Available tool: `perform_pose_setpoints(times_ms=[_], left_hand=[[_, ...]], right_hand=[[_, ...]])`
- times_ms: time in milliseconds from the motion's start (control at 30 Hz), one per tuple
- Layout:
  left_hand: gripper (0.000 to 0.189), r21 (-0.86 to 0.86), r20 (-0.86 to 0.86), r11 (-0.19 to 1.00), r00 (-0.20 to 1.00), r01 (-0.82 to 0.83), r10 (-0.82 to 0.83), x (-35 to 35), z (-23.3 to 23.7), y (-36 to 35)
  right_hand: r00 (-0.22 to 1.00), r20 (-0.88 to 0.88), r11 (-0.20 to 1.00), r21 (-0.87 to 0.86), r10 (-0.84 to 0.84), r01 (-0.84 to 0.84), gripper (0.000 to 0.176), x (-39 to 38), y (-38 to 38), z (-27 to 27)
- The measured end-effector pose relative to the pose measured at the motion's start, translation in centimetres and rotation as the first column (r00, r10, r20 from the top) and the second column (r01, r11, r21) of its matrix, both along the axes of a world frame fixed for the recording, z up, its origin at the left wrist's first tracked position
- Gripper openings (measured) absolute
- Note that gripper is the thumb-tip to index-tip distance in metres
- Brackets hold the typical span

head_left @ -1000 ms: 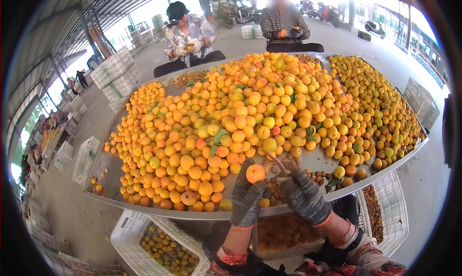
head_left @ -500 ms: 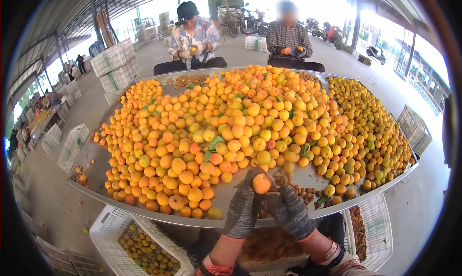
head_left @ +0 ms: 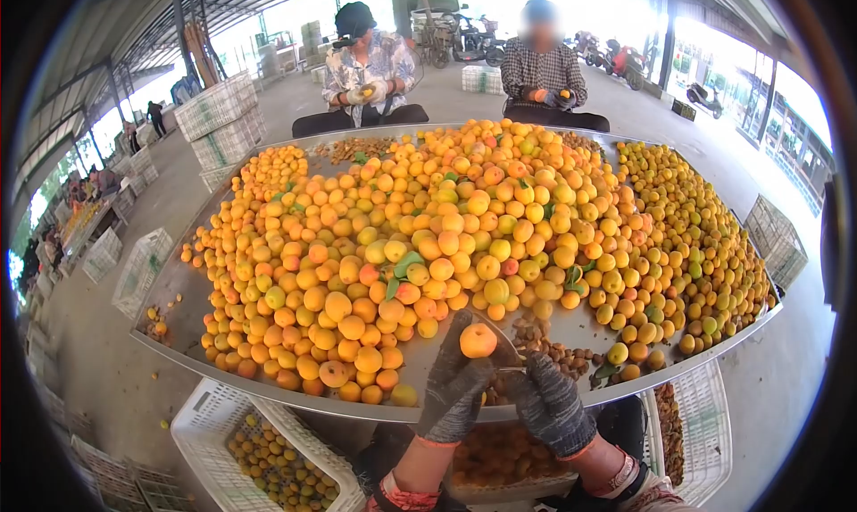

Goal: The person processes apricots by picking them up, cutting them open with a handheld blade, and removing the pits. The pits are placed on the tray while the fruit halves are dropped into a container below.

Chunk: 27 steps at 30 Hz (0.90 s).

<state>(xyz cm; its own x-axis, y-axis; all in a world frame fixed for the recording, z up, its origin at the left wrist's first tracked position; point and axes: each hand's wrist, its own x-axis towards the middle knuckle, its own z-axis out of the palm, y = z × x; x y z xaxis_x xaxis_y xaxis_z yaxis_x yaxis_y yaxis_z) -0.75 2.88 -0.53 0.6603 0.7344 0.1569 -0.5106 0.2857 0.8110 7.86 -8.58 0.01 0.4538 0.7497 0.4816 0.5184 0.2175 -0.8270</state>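
In my left hand (head_left: 449, 391), which wears a dark grey knit glove, an orange apricot (head_left: 478, 341) is held up between thumb and fingers. My right hand (head_left: 552, 405), gloved the same way, is closed close beside it at the right. A thin, curved, blade-like tool (head_left: 507, 341) runs from its fingertips along the apricot's right side; the handle is hidden in the glove. Both hands are over the near edge of a metal table (head_left: 268, 394). Just beyond them lies a large heap of apricots (head_left: 428, 235).
Brown pits (head_left: 562, 358) lie beyond my right hand. Smaller yellow-green apricots (head_left: 705, 253) cover the table's right side. Below the edge stand a white crate (head_left: 201, 423) of fruit and another crate (head_left: 705, 423) of brown pieces. Two people (head_left: 368, 70) sit opposite, handling fruit.
The view has shifted slightly, moving the scene a little to the right. The apricot stays in my left hand, turned a little, with my right hand still beside it.
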Motion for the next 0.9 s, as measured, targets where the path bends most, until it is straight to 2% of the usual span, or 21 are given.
perform_pose_setpoints(times_ms=[67, 133, 167, 200, 233, 300, 367, 433, 500, 633, 733, 767, 833, 900], left_hand=[[0.054, -0.011, -0.052, 1.0, 0.999, -0.004, 0.004, -0.2, -0.3, 0.0], [0.051, -0.25, 0.038, 0.962, 0.994, 0.113, -0.107, -0.4, -0.6, 0.1], [0.051, -0.252, 0.035, 0.961, 0.994, 0.113, -0.108, -0.3, -0.8, 0.3], [0.049, -0.204, 0.021, 0.972, 0.994, 0.112, -0.11, -0.3, -1.0, 0.5], [0.046, -0.156, 0.007, 0.982, 0.994, 0.111, -0.111, -0.3, -1.1, 0.8], [0.043, -0.137, -0.039, 0.986, 0.994, 0.098, -0.104, -0.6, -0.9, 1.1], [0.041, -0.117, -0.085, 0.989, 0.991, 0.089, -0.099, -1.1, -0.4, 1.4], [0.039, -0.096, -0.211, 0.982, 0.961, 0.161, -0.178, -1.8, 0.1, 1.6], [0.037, -0.043, -0.193, 0.983, 0.964, 0.179, -0.184, -1.6, 0.3, 1.5], [0.035, 0.081, -0.21, 0.981, 0.965, 0.174, -0.154, -1.0, 0.5, 1.0], [0.034, 0.18, -0.285, 0.971, 0.953, 0.157, -0.102, -0.7, 0.5, 0.4], [0.034, 0.179, -0.287, 0.971, 0.952, 0.161, -0.105, -0.5, 0.5, 0.0], [0.036, 0.103, -0.22, 0.995, 0.975, 0.007, 0.016, 0.2, 0.5, -0.9], [0.036, 0.066, -0.206, 0.998, 0.979, 0.001, 0.013, 0.6, -0.1, -1.2]], right_hand=[[0.999, -0.034, 0.998, -0.066, 0.004, -0.006, 0.028, 0.5, -0.1, -1.1], [0.997, -0.071, 0.991, -0.131, 0.006, -0.015, 0.026, 0.4, -0.1, -1.3], [1.0, 0.001, 0.998, -0.067, -0.02, 0.02, 0.025, 0.0, 0.0, -0.8], [0.996, 0.073, 0.999, -0.001, -0.049, 0.05, 0.025, -0.2, 0.0, -0.3], [0.996, 0.071, 0.999, -0.002, -0.049, 0.05, 0.025, -0.1, -0.1, 0.0], [0.998, 0.065, 0.984, -0.177, -0.003, 0.014, 0.026, 0.2, -0.5, 0.4], [0.999, 0.049, 0.982, -0.191, 0.016, -0.007, 0.027, 0.9, -1.3, -0.4], [0.999, 0.031, 0.979, -0.204, 0.033, -0.026, 0.028, 1.2, -1.7, -0.2], [0.988, 0.042, 0.964, -0.227, 0.15, -0.137, 0.031, 1.6, -1.7, 1.4], [0.988, 0.049, 0.957, -0.259, 0.147, -0.129, 0.033, 2.0, -2.0, 1.2], [0.976, -0.059, 0.955, -0.2, 0.212, -0.219, 0.036, 2.6, -1.6, 0.9], [0.976, -0.087, 0.944, -0.248, 0.2, -0.215, 0.036, 2.6, -1.5, 1.0], [0.976, -0.114, 0.933, -0.292, 0.184, -0.21, 0.037, 2.1, -1.0, 0.7], [0.99, -0.121, 0.983, -0.155, 0.078, -0.097, 0.038, 0.5, -0.2, -0.3]])
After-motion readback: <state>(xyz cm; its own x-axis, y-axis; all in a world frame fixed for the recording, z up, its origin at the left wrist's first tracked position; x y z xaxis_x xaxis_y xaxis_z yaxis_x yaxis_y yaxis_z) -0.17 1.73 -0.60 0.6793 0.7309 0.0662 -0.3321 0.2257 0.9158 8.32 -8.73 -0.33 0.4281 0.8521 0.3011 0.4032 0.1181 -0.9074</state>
